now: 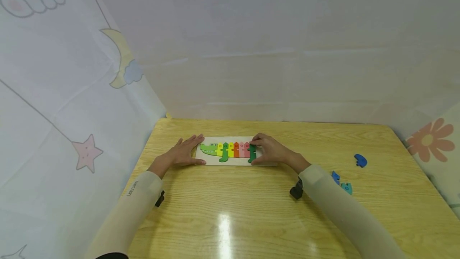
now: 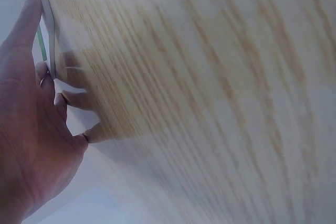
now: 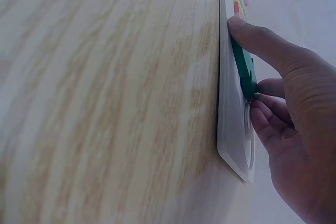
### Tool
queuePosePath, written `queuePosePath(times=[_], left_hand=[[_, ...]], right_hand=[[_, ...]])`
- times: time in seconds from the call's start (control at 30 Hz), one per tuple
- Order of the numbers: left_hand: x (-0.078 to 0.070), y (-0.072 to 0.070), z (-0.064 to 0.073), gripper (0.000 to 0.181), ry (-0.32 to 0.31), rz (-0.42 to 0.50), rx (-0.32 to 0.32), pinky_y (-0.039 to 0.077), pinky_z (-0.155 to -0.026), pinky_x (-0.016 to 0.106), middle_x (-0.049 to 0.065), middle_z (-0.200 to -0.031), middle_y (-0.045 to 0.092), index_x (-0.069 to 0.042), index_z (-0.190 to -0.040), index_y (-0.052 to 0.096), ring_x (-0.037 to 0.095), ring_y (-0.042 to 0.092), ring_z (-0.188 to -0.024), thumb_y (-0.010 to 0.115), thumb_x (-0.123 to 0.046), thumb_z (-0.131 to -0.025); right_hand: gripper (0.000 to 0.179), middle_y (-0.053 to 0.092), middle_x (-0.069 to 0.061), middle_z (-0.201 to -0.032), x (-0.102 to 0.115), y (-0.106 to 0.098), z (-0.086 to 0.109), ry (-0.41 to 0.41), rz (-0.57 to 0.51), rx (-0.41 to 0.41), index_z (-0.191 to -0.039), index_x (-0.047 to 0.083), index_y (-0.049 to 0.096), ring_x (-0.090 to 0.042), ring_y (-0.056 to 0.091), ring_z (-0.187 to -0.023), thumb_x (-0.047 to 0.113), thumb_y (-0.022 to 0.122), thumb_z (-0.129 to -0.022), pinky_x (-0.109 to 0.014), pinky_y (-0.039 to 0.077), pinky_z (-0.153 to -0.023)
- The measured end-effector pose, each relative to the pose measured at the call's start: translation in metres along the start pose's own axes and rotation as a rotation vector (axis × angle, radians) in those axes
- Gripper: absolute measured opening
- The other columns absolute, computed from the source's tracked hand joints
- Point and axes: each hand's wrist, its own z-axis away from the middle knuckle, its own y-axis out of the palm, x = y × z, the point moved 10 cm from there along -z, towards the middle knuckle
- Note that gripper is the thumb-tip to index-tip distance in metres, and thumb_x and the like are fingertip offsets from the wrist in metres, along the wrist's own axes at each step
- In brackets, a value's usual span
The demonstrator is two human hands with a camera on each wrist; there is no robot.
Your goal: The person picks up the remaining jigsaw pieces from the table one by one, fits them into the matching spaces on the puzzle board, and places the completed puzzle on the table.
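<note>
Croc (image 1: 236, 150) looks mostly in; 3 blue pcs (image 1: 360, 160) to go, twd table's (image 1: 258, 203) R edge. My RH (image 1: 271, 150) pinches dk green pc (image 1: 252, 155); LH (image 1: 184, 151) splayed, ungripped, board's (image 1: 237, 162) L edge.

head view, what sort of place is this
Perhaps a screened-off play or filming corner, though the wider room is out of view: pale creased sheets surround the table, a moon and star decorate one, and a crocodile puzzle lies on the table.
</note>
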Motion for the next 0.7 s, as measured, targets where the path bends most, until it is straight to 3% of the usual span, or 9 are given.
queuePosePath(times=[0.7], left_hand=[[0.0021, 0.0016, -0.0012, 0.107, -0.001, 0.0, -0.001, 0.004, -0.126, 0.072, 0.011, -0.178, 0.016, -0.011, -0.17, 0.022, 0.036, 0.012, -0.164, 0.075, -0.061, -0.093]], right_hand=[[0.078, 0.06, -0.017, -0.134, 0.0019, -0.0008, 0.0006, -0.022, -0.004, -0.004, -0.138, -0.006, 0.067, -0.032, 0.06, -0.12, 0.04, 0.094, -0.081, -0.049, 0.054, -0.104]])
